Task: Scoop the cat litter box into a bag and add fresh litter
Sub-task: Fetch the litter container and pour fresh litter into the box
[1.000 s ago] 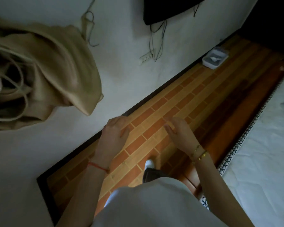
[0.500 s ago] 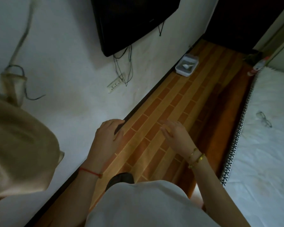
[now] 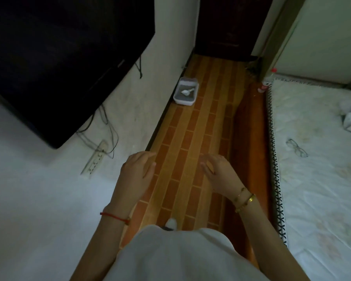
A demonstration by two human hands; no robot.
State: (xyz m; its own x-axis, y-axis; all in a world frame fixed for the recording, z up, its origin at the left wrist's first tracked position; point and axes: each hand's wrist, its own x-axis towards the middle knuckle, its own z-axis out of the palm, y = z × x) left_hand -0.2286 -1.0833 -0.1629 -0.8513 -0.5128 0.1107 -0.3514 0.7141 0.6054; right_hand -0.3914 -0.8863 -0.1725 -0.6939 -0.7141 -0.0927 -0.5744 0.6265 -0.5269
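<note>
The fingers of the left hand are held loosely curled, and nothing is grasped by them. The fingers of the right hand are likewise relaxed and empty. Both hands are held out palm down above the brick-patterned floor, apart from each other. A red cord is worn on the left wrist and gold bracelets on the right.

The litter box is set at the floor's left edge against the white wall, toward the far end and well ahead of the hands. A white scoop is laid in its grey litter.

A dark television is mounted on the wall, with a power strip below it. Along the floor's right edge a mattress is seen, with glasses lying on it.
</note>
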